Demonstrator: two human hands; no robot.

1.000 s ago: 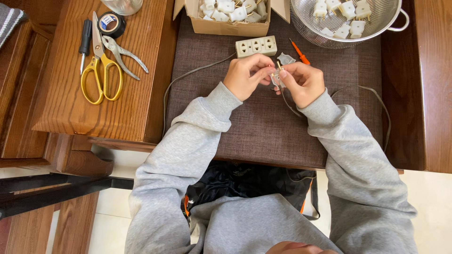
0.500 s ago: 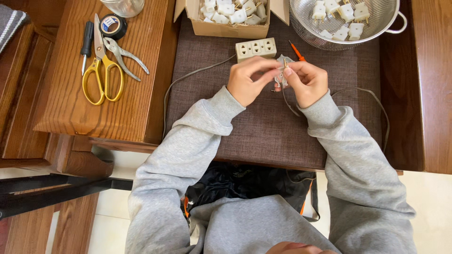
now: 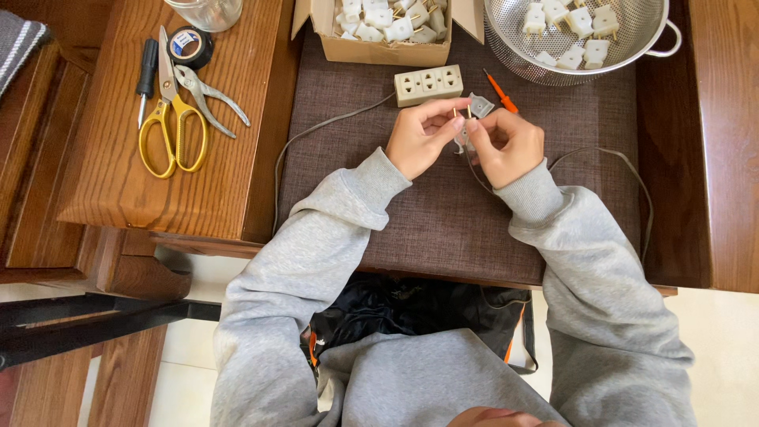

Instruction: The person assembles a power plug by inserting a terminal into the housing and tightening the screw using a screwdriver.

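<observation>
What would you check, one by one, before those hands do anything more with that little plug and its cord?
1. Both hands on the part: left hand and right hand pinch the small plug piece between them: ok.
2. Brass prongs seated: too small to tell: cannot tell.
3. Grey cord free of snags: lies loose on the brown mat: ok.
4. Orange screwdriver near: just beyond the right hand: ok.
5. Socket strip close: ok.

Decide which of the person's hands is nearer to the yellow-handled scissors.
Left. The left hand lies right of the yellow-handled scissors, across the mat edge; the right hand sits farther right, beyond it.
</observation>
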